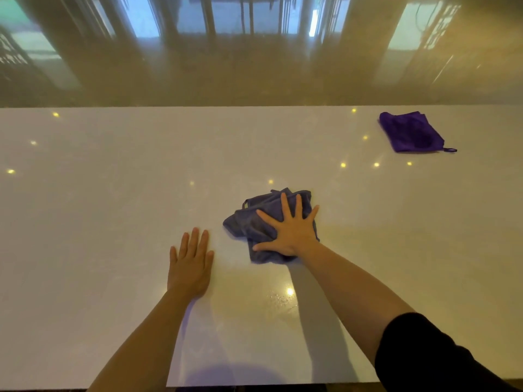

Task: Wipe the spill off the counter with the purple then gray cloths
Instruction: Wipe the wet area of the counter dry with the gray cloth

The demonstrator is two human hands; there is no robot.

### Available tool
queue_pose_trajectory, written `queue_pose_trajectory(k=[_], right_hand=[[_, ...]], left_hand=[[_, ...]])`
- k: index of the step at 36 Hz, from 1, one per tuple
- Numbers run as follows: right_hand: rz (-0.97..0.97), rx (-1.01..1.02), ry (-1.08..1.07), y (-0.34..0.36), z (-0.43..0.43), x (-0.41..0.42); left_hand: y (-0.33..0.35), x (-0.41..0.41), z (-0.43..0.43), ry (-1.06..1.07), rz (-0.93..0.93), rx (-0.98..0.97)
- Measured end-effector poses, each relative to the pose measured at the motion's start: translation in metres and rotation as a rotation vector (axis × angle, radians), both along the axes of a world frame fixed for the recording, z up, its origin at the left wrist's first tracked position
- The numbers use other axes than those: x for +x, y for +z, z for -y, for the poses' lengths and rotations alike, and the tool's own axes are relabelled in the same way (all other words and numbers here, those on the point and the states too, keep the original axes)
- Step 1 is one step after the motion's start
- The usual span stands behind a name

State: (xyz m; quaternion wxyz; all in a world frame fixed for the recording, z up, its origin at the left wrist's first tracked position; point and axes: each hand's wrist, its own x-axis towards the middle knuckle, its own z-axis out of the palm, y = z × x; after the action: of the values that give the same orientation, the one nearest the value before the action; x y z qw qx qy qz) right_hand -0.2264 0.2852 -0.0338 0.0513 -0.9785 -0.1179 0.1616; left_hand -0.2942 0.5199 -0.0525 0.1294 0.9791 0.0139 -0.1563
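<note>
A crumpled gray cloth (249,222) lies on the white counter (113,179) near the middle. My right hand (288,230) presses flat on top of it with fingers spread. My left hand (191,264) rests flat on the bare counter just left of the cloth, holding nothing. The purple cloth (410,132), folded, with a small loop at one corner, lies at the far right of the counter, well away from both hands. A faint wet patch (280,299) glistens on the counter, nearer to me than the gray cloth.
A glossy beige wall (254,66) rises behind the counter's back edge. The counter's front edge (268,384) runs along the bottom of the view. Ceiling lights reflect as small bright dots across the surface.
</note>
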Motion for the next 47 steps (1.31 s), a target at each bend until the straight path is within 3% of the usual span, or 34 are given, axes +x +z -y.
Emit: queue_pose_trajectory(k=[4,17,24,29,33,38,41,44,47], right_hand=[[-0.085,0.027,-0.057,-0.002,-0.001,0.003],[0.046,0.144,0.014,0.000,-0.011,-0.020],[0.019,0.220,0.079,-0.002,-0.023,-0.051],[0.027,0.296,0.134,0.001,-0.038,-0.088],[0.027,0.234,0.170,0.006,-0.048,-0.119],[0.067,-0.072,0.209,0.011,-0.056,-0.153],[0.024,-0.086,0.190,0.011,-0.054,-0.162],[-0.053,0.059,0.236,0.004,-0.049,-0.162],[0.016,0.050,0.224,0.004,-0.045,-0.163]], left_hand=[[-0.003,-0.001,-0.001,0.002,0.016,-0.002],[-0.002,-0.002,0.001,-0.002,0.040,-0.010],[-0.001,-0.001,0.003,-0.009,0.035,0.012],[-0.007,0.000,-0.001,-0.069,0.014,0.128],[-0.007,0.003,0.001,-0.029,-0.001,0.076],[-0.008,0.002,0.000,-0.001,0.011,0.017],[-0.008,0.002,-0.001,-0.006,0.004,0.006],[-0.007,0.002,-0.001,-0.007,0.006,-0.001],[-0.005,0.003,-0.003,-0.009,0.003,0.003]])
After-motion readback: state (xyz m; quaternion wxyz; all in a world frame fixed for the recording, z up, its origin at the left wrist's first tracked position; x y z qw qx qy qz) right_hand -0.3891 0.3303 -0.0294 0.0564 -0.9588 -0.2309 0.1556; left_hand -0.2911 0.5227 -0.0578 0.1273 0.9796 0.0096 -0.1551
